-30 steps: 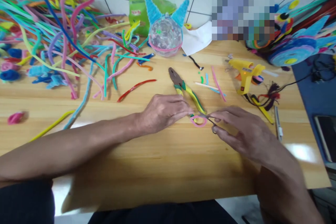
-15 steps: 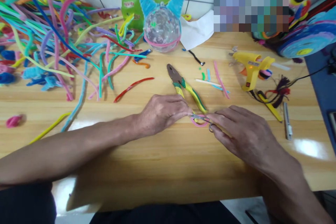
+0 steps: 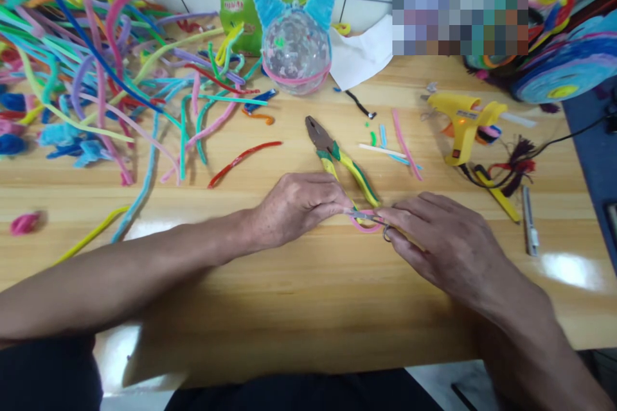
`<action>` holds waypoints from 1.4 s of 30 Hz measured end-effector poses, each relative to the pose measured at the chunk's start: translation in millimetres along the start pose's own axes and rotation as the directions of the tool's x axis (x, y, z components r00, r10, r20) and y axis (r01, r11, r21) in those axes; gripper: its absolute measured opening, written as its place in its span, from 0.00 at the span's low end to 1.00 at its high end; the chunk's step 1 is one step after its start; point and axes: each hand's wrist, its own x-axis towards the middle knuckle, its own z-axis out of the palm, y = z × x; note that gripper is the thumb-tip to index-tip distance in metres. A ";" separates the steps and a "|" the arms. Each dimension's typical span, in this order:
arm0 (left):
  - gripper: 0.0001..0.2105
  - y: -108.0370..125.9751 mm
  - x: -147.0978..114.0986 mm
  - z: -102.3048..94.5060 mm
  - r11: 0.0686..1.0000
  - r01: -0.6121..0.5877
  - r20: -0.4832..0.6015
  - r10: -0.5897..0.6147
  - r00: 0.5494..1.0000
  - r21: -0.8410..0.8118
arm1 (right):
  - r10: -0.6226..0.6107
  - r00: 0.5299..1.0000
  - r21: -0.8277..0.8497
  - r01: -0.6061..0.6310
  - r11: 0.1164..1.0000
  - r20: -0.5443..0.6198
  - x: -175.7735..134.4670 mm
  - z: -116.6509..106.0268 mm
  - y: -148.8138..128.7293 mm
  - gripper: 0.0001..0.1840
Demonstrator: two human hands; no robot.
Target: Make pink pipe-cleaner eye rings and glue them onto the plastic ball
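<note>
Scissors (image 3: 369, 216) had come leftward since the earlier frame, blade points now right up to the left fingertips. Far left, a heap of fuzzy stems (image 3: 98, 58) lay spread over the worktop (image 3: 77, 200), well apart from both hands. Left hand (image 3: 306, 205): grip pinched, apparently on one end of a pink loop (image 3: 367, 230); exact contact hidden. Pliers (image 3: 322, 139) lay just beyond it, handles toward the hands. Pink loop sat between the two hands, beneath the blades; could not tell whether it touched the wood. Right hand (image 3: 443, 237): grip clenched on the scissors, thumb beside a handle ring. Judged good practice: hold the stem firm and slightly taut, back the left fingertips off the edges, since the points ran very close to skin, and bite with mid-blade rather than the tips, eyes on the cut line. Farther right lay a glue gun (image 3: 460, 131), lamp seemingly lit; worth keeping the forearm clear of its nozzle.
</note>
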 end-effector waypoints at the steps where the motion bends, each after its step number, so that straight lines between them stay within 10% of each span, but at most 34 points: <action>1: 0.04 0.0 0.0 -0.1 1.000 0.000 0.003 0.000 1.000 -0.003 | -0.002 1.000 0.011 0.003 1.000 -0.004 0.0 0.7 0.7 0.13; 42: 0.07 0.8 -3.3 -7.4 0.980 -0.159 0.086 0.150 0.985 0.121 | 0.073 0.975 0.550 -0.178 0.816 0.208 6.0 -3.8 8.6 0.19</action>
